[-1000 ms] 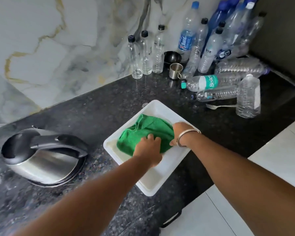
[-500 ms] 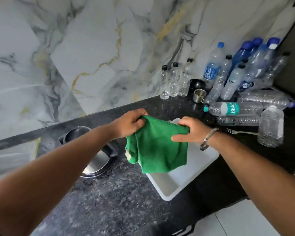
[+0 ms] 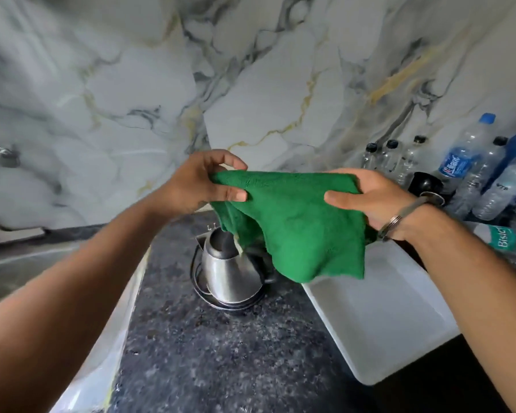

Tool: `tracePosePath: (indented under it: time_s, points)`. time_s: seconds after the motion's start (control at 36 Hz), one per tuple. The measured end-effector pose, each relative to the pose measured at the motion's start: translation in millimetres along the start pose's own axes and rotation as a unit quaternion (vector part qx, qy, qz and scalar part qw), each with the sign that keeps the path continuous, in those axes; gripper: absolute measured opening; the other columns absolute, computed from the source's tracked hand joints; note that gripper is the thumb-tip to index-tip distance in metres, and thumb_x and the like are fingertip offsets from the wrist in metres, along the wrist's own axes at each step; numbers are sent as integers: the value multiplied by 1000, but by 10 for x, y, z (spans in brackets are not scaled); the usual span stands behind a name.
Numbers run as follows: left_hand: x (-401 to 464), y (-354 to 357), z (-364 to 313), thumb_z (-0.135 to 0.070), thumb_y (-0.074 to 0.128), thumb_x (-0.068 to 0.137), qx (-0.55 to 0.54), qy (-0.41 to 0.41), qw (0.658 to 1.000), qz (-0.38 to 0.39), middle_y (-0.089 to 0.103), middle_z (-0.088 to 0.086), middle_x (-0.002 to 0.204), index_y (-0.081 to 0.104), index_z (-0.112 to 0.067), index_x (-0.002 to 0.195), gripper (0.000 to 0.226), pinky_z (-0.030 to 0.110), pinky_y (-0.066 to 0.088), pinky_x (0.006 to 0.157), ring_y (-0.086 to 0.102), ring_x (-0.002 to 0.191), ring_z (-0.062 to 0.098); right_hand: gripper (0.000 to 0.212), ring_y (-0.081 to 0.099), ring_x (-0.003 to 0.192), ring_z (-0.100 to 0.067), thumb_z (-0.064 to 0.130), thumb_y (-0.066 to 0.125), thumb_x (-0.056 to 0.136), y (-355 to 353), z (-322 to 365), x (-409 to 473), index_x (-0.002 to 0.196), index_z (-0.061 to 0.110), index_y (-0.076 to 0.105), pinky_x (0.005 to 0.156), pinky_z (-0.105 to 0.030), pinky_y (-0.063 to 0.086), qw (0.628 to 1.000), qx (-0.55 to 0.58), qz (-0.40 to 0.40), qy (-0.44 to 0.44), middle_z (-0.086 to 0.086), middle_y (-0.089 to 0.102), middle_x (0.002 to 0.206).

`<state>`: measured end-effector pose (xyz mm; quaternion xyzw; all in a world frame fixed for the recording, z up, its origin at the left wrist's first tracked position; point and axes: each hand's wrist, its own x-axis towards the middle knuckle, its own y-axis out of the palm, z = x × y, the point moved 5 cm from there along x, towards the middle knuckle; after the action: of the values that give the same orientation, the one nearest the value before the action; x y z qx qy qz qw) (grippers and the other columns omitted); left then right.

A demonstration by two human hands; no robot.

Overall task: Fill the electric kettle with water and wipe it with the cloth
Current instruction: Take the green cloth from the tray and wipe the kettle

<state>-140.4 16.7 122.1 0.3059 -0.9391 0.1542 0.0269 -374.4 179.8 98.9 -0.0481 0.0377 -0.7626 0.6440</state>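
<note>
A green cloth [image 3: 301,222] hangs spread in the air between both hands. My left hand [image 3: 200,183] pinches its left top corner and my right hand [image 3: 376,201] grips its right top edge. The steel electric kettle [image 3: 230,272] stands on its black base on the dark granite counter, directly below and behind the cloth. The cloth's lower edge covers the kettle's right side and handle. The kettle's lid is open and its inside looks dark.
A white tray [image 3: 382,317] lies on the counter at the right, under the cloth's right part. Several plastic water bottles [image 3: 459,165] crowd the back right corner by the marble wall. A sink [image 3: 18,272] sits at the left edge.
Both hands lifted the cloth out of the tray and raised it, then stretched it wider. The view swung left, so the kettle now sits under the cloth.
</note>
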Motion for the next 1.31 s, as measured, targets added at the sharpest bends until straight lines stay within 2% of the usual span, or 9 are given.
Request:
tracePosePath:
  time_s: [0.11, 0.25, 0.33, 0.53, 0.72, 0.89, 1.03, 1.17, 1.31]
  points:
    - [-433, -308, -61, -21, 86, 77, -24, -52, 991, 121, 80, 8, 102, 76, -16, 110, 35, 27, 61, 79, 77, 90, 19, 39, 70, 101, -13, 45, 86, 63, 408, 65, 23, 100, 34, 76, 78, -21, 56, 998, 14, 65, -1, 5, 76, 107]
    - [-962, -520, 263, -18, 65, 94, 15, -142, 963, 228, 77, 6, 114, 74, -19, 120, 27, 32, 57, 94, 72, 104, 18, 41, 71, 90, -24, 53, 80, 69, 873, -179, 32, 95, 24, 71, 83, -42, 55, 991, -122, 55, 24, -2, 76, 92]
    - [-1120, -573, 570, -17, 57, 101, 88, -155, 960, 214, 76, -19, 92, 69, -28, 124, 28, 19, 58, 74, 68, 81, -4, 20, 66, 74, -31, 36, 76, 81, 1120, -532, 43, 86, 17, 69, 69, -43, 53, 978, -204, 32, 35, -7, 72, 76]
    - [-1029, -536, 1533, -5, 67, 96, 234, -126, 962, 64, 74, -12, 89, 72, -28, 94, 24, 24, 52, 76, 68, 80, -5, 27, 61, 79, -32, 34, 86, 68, 1550, -1245, -31, 86, 16, 76, 69, -36, 49, 870, -378, -306, 83, -11, 63, 85]
    - [-885, -635, 1880, -30, 76, 92, 194, -116, 972, -62, 73, -13, 103, 68, -29, 109, 19, 27, 55, 83, 68, 90, -7, 46, 68, 75, -28, 27, 77, 82, 2170, -1803, -82, 107, 0, 48, 63, -34, 54, 833, -92, -531, 123, -4, 61, 83]
    - [-199, -334, 1233, -46, 56, 98, 333, 132, 931, 74, 63, 4, 137, 57, -20, 139, 48, 31, 42, 108, 57, 126, 19, 80, 53, 119, -33, 39, 59, 85, 2639, -1867, -25, 140, -10, 28, 101, -41, 43, 857, -101, -504, 35, -26, 51, 129]
    - [145, 171, 1479, -39, 45, 107, 410, 78, 861, 290, 30, 8, 167, 27, -16, 161, 61, 39, 18, 126, 22, 156, 24, 96, 13, 148, -28, 55, 39, 85, 2845, -1844, 187, 150, -3, -1, 119, -34, 13, 872, -129, -467, 70, -23, 9, 160]
    - [101, 129, 1634, -38, 39, 109, 391, 85, 880, 255, 40, 12, 162, 35, -12, 158, 56, 38, 24, 123, 30, 153, 26, 86, 18, 144, -44, 46, 31, 89, 2883, -1805, 326, 147, -12, 6, 117, -47, 19, 846, -169, -498, 89, -34, 14, 155]
    - [88, -24, 1710, -44, 38, 108, 399, -4, 911, 105, 48, 17, 155, 39, -9, 155, 58, 46, 35, 117, 35, 149, 36, 81, 25, 145, -34, 44, 30, 89, 2576, -1895, 555, 151, -4, 10, 118, -42, 23, 895, -153, -415, 58, -25, 21, 157]
